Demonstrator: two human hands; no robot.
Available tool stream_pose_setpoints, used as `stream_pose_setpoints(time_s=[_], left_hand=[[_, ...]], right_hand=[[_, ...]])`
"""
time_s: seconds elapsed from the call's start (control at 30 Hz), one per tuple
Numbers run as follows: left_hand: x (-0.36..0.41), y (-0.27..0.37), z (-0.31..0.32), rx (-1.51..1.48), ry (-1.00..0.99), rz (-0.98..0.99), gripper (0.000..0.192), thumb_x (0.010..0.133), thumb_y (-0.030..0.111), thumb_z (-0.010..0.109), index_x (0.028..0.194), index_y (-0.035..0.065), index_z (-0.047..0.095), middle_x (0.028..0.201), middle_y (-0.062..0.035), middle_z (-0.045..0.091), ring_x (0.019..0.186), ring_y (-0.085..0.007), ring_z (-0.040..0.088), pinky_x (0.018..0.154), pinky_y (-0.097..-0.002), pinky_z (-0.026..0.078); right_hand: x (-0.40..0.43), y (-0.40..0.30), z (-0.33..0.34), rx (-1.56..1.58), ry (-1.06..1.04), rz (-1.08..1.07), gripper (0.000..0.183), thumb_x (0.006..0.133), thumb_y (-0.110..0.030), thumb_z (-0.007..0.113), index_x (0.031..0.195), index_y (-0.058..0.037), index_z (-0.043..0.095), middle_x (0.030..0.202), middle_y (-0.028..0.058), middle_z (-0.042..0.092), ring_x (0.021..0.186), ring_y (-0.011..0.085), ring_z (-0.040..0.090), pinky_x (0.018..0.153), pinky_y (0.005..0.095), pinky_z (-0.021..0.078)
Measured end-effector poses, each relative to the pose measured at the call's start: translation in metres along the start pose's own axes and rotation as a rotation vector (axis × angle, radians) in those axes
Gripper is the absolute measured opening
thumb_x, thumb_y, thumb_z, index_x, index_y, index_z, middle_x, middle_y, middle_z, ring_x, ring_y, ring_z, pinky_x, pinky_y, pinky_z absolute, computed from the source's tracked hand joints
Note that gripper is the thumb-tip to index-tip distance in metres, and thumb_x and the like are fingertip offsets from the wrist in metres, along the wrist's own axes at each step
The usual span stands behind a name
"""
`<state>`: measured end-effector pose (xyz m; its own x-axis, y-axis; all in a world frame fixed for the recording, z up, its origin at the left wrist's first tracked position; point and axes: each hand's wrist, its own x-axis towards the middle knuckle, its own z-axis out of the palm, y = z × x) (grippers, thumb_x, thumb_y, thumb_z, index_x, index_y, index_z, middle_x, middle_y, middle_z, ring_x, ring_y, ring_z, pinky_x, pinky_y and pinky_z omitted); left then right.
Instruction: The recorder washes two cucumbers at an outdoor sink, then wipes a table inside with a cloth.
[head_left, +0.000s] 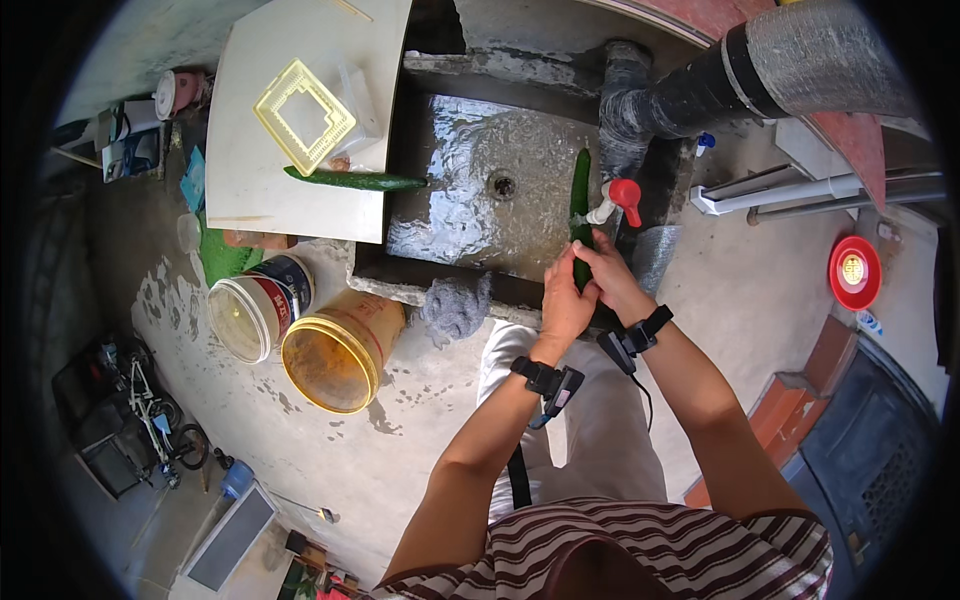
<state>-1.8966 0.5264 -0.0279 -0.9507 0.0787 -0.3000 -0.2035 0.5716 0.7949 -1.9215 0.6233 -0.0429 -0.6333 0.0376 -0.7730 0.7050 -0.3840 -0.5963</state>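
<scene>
A long green cucumber (580, 187) is gripped near its lower end by my left hand (566, 292) and my right hand (606, 274). Its far end points away from me over a concrete sink (540, 142). The spout of a tap with a red handle (624, 199) meets the cucumber's middle, and water seems to run over it there. Shallow water covers the sink floor around a drain (502, 186). Another cucumber (352, 180) lies on the white board (240, 150) at the left, one end jutting over the sink.
On the board stand a yellow plastic basket (270, 107) and a clear container (361, 112). A grey cloth (456, 306) hangs on the sink's front edge. Two buckets, one white (240, 319) and one yellow (334, 360), are on the floor. A wrapped pipe (675, 101) crosses at right.
</scene>
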Motion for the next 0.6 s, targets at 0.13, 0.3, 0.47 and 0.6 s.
stream_pose_setpoints(time_s=[0.13, 0.3, 0.47, 0.6], left_hand=[[0.035, -0.015, -0.042, -0.842, -0.127, -0.538, 0.028, 0.087, 0.024, 0.049, 0.111, 0.0096, 0.050, 0.099, 0.0011, 0.055, 0.088, -0.0089, 0.051, 0.072, -0.0229, 0.039], [0.147, -0.101, -0.136, -0.956, 0.623, -0.809, 0.061, 0.073, 0.044, 0.062, 0.115, 0.0099, 0.033, 0.109, -0.0086, 0.037, 0.094, -0.0204, 0.038, 0.079, -0.0452, 0.037], [0.202, -0.174, -0.187, -1.291, 0.264, -0.753, 0.046, 0.081, 0.049, 0.045, 0.099, 0.0056, 0.044, 0.082, -0.0073, 0.049, 0.067, -0.0192, 0.048, 0.067, -0.0386, 0.046], [0.170, -0.120, -0.151, -1.164, 0.630, -0.705, 0.022, 0.082, 0.027, 0.043, 0.087, 0.0069, 0.039, 0.060, -0.0039, 0.044, 0.052, -0.0152, 0.044, 0.047, -0.0274, 0.040]], right_hand=[[0.019, -0.004, -0.015, 0.234, 0.037, 0.350, 0.027, 0.082, -0.018, 0.051, 0.104, -0.0057, 0.043, 0.089, 0.0065, 0.054, 0.063, 0.0145, 0.053, 0.045, 0.0261, 0.0413], [0.030, -0.026, -0.008, 0.668, -0.157, 0.502, 0.022, 0.090, -0.024, 0.035, 0.103, -0.0080, 0.043, 0.084, 0.0099, 0.055, 0.054, 0.0094, 0.046, 0.039, 0.0212, 0.0323], [0.001, -0.031, -0.005, 0.632, -0.285, 0.457, 0.023, 0.091, -0.026, 0.035, 0.104, -0.0088, 0.041, 0.085, 0.0112, 0.054, 0.051, 0.0089, 0.043, 0.034, 0.0195, 0.0294], [-0.045, -0.035, -0.033, 0.608, -0.295, 0.448, 0.026, 0.091, -0.028, 0.037, 0.107, -0.0085, 0.043, 0.086, 0.0116, 0.054, 0.050, 0.0096, 0.044, 0.033, 0.0192, 0.0293]])
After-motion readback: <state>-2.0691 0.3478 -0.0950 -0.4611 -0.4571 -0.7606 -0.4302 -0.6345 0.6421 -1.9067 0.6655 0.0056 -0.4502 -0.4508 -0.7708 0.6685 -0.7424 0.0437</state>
